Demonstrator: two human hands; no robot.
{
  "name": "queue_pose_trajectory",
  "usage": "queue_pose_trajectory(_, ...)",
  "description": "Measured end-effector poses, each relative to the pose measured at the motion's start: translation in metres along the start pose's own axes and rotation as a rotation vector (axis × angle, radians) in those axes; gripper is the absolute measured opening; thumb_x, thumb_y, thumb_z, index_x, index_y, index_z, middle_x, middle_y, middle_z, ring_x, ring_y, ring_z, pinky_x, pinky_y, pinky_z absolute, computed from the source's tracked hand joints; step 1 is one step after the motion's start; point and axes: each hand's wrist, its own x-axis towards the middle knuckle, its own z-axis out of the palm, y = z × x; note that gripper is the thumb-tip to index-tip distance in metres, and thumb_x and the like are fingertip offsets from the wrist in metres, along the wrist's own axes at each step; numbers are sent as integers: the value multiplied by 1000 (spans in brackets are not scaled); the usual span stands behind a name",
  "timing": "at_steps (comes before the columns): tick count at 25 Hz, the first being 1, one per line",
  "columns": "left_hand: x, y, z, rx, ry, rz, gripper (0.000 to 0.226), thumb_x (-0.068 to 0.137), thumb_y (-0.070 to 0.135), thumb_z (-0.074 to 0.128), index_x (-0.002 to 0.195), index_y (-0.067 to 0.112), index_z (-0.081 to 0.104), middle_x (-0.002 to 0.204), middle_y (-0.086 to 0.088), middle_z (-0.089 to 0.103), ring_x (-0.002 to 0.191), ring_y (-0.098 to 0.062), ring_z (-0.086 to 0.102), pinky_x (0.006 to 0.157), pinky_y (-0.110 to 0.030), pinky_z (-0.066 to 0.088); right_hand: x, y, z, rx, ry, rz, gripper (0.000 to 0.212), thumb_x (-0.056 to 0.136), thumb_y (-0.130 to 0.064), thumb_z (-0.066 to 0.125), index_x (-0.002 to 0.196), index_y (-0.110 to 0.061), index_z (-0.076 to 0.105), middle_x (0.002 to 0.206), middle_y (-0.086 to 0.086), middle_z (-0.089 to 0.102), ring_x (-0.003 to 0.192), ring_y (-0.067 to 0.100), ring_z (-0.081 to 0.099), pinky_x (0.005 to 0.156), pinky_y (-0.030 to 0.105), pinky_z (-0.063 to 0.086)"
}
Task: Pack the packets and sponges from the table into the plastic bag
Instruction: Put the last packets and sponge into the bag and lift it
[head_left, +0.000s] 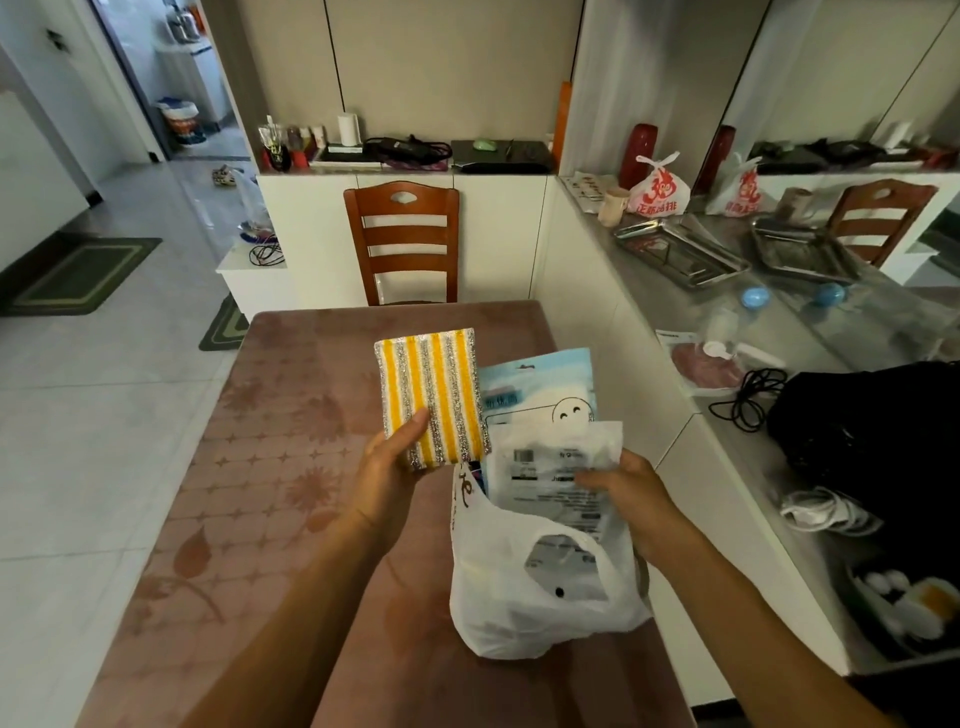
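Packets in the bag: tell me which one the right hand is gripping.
The white packet with black print and a barcode; the right hand pinches its edge. The light-blue smiley-face packet behind it is untouched.

Surface: brown table with a leaf and star pattern.
On it, near right: white plastic bag, packets standing out of its open top.
Left half: bare.

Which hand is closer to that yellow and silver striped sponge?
Left. The left hand holds the yellow and silver striped sponge; the right hand is off to its right, at the white plastic bag.
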Motion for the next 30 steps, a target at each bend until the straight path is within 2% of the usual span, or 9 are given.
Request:
queue_pose_trajectory(6, 7, -12, -2, 53, -28, -31, 30, 81, 32, 63, 107, 17, 68, 98, -3, 76, 89, -18, 72, 73, -25, 58, 5, 9, 9, -298, -33, 15, 33, 79, -11, 68, 111, -19, 63, 98, 1, 73, 84, 17, 70, 64, 26, 53)
queue_pose_trajectory(10, 15, -23, -3, 146, -4, -72, 19, 89, 24, 59, 103, 15, 68, 99, -4, 76, 94, -26, 72, 86, -37, 57, 18, 13, 8, -501, -125, 67, 32, 77, -24, 70, 108, -19, 63, 101, 2, 72, 87, 18, 70, 79, 37, 59)
queue_pose_trajectory(13, 19, -29, -5, 229, 12, -94, 18, 93, 26, 58, 103, 16, 69, 100, -5, 76, 94, -25, 72, 90, -41, 55, 25, 14, 10, -617, -169, -69, 70, 73, -20, 75, 135, -23, 41, 138, 1, 47, 118, 22, 53, 99, 42, 48)
queue_pose_trajectory(15, 21, -29, -3, 307, 1, -108, 19, 92, 30, 59, 102, 18, 70, 98, -2, 77, 90, -19, 73, 85, -35, 56, 31, 16, 12, -713, -77, -136, 92, 72, -27, 77, 145, -24, 22, 147, 2, 32, 128, 27, 41, 103, 46, 43)
queue_pose_trajectory(19, 23, -30, 15, 516, -90, -193, 27, 95, 38, 54, 105, 18, 69, 98, 6, 74, 80, -7, 73, 62, -13, 53, 38, 21, 8, -607, -6, -130, 98, 75, -30, 80, 149, -22, 17, 154, 5, 28, 136, 29, 37, 105, 44, 37)
queue_pose_trajectory(24, 49, -44, 48, 680, -104, -482, 31, 92, 33, 58, 115, 13, 60, 111, -5, 69, 89, -16, 67, 63, -23, 49, 37, 11, -1, -412, 29, -196, 93, 84, -24, 72, 151, -36, 9, 157, -3, 26, 140, 25, 32, 111, 51, 34)
queue_pose_trajectory(26, 55, -48, 53, 790, -210, -599, 34, 91, 32, 60, 117, 11, 56, 110, -7, 68, 87, -16, 65, 61, -24, 48, 41, 2, -5, -352, 35, -226, 91, 85, -21, 71, 151, -37, 11, 159, -4, 24, 139, 26, 35, 109, 51, 37)
queue_pose_trajectory(28, 58, -50, 59, 806, -213, -593, 36, 91, 33, 60, 120, 13, 55, 106, -4, 67, 80, -13, 61, 57, -22, 45, 44, -6, -10, -383, -5, -247, 86, 86, -16, 70, 150, -36, 17, 158, -4, 27, 129, 27, 48, 99, 39, 47)
queue_pose_trajectory(30, 61, -51, 67, 661, -130, -535, 35, 93, 36, 57, 123, 16, 55, 96, 3, 66, 77, -11, 60, 59, -23, 46, 48, -10, -13, -474, -28, -282, 77, 86, -15, 68, 149, -32, 26, 153, -3, 35, 121, 27, 55, 88, 28, 46)
